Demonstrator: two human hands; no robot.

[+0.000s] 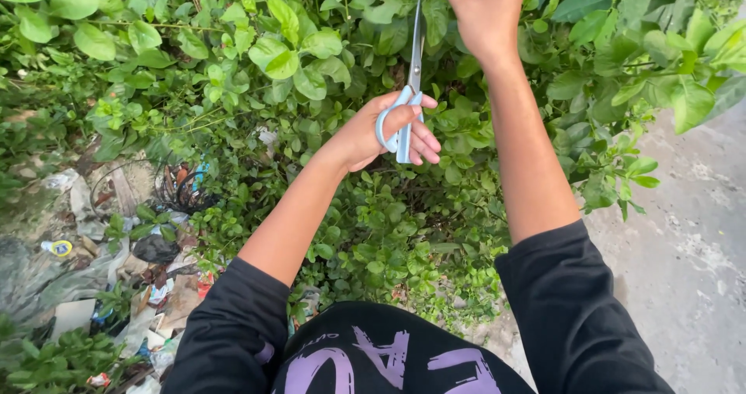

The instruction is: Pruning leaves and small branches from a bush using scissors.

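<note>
Dense green bush (311, 60) ahead, left hand (388, 134) gripping blue-handled scissors (408, 99), right hand (483, 9) pinching foliage, open pavement (691, 254) right.

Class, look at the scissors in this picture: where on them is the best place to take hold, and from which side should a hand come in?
Grip the scissors by the pale blue loop handles, coming from below, the person's side. The blades point up into the bush, so the handles are the lower, near end. The left hand already has fingers through the loops. The right hand is up in the leaves.
</note>
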